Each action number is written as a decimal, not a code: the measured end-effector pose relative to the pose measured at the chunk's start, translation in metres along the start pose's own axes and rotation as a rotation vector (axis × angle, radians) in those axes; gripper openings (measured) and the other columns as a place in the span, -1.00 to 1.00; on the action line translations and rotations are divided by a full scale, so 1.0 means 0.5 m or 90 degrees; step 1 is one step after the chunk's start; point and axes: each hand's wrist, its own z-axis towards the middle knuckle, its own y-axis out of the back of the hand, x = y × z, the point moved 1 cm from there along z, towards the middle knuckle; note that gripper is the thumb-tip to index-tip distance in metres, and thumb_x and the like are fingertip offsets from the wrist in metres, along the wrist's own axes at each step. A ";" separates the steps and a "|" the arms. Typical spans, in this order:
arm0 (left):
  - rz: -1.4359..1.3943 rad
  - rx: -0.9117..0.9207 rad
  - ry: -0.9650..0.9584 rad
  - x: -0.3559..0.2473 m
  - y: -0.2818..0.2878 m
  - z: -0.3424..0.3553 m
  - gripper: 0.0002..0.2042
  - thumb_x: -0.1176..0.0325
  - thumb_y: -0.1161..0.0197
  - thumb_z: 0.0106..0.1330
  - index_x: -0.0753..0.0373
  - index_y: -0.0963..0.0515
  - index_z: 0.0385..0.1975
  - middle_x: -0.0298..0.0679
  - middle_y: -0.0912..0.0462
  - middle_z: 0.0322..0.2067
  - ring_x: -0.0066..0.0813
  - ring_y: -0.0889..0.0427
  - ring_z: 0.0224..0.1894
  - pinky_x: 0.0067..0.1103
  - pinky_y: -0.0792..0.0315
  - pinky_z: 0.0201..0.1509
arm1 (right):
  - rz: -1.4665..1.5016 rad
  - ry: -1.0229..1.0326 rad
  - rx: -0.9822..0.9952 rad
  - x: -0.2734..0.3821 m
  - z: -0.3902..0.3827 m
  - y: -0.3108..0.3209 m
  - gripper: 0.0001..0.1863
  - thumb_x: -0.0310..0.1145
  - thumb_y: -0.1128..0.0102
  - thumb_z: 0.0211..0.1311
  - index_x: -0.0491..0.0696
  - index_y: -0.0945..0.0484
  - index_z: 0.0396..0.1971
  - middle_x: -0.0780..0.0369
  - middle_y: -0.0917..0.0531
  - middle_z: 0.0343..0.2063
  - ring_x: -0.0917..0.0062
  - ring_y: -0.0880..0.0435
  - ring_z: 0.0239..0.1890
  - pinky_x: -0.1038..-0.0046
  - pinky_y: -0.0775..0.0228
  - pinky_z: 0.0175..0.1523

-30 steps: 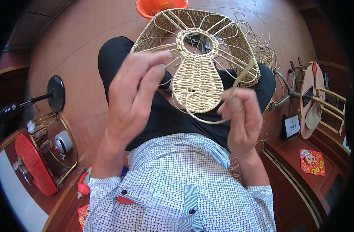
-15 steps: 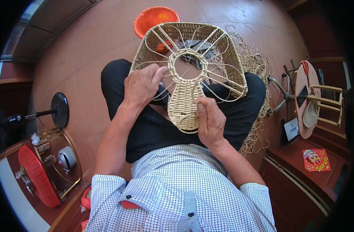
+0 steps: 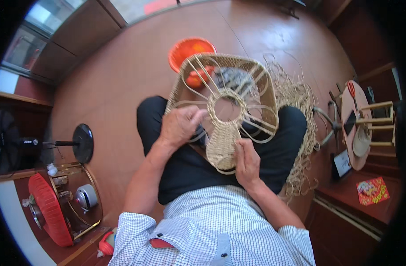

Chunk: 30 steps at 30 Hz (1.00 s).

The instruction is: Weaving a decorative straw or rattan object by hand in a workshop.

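Across my lap rests a woven straw piece: a basket-like rim [image 3: 270, 95] with thin cane spokes and loops running in to a woven ring [image 3: 211, 111]. From the ring a densely woven, rounded tongue [image 3: 221, 148] reaches toward my body. My left hand [image 3: 181, 126] is closed beside the ring's left side, among the spokes; what its fingers pinch is too small to make out. At the tongue's right edge, my right hand [image 3: 248, 162] is closed with thumb and fingers together. Whether it grips the edge or a strand there is hidden by the fingers.
An orange basin [image 3: 178, 55] stands beyond the woven piece, with an orange object [image 3: 196, 80] nearer. Loose straw cord [image 3: 300, 106] lies heaped on the floor at right. A wooden stool [image 3: 376, 122] and red cabinet are farther right. A red-covered fan [image 3: 50, 208] lies left.
The whole view has shifted, so my hands and the woven piece appear lower and slightly farther right. Both hands stay closed at about the same places on the piece.
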 end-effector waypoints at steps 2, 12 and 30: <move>-0.015 0.003 -0.006 0.001 0.005 0.011 -0.63 0.00 -0.30 0.48 0.21 -0.75 -0.35 -0.14 -0.72 -0.48 -0.29 -0.73 -0.41 -0.37 -0.54 -0.28 | 0.040 -0.039 -0.004 0.018 0.011 0.005 -0.89 -0.44 -0.03 0.65 -0.13 -0.53 -0.08 0.18 -0.55 -0.44 0.42 -0.62 -0.43 0.38 -0.46 -0.26; -0.100 0.093 -0.011 0.033 -0.018 0.055 -0.60 0.09 -0.24 0.57 0.29 -0.71 -0.43 -0.43 -0.66 -0.53 -0.72 -0.55 -0.45 -0.57 -0.47 -0.33 | 0.533 -0.367 0.101 0.056 0.029 0.104 -0.78 -0.25 -0.02 0.72 -0.07 -0.54 -0.10 0.43 -0.51 -0.43 0.85 -0.32 -0.60 0.72 -0.09 -0.56; -0.157 -0.147 -0.131 -0.069 -0.092 -0.222 -0.82 0.61 -0.43 0.35 0.30 -0.72 -0.08 -0.28 -0.63 -0.24 -0.61 -0.64 -0.31 -0.66 -0.53 -0.22 | 0.113 -0.273 0.043 0.045 -0.003 0.173 -0.89 -0.43 -0.51 0.32 -0.13 -0.76 -0.26 0.47 -0.48 -0.46 0.81 -0.21 -0.49 0.63 -0.06 -0.39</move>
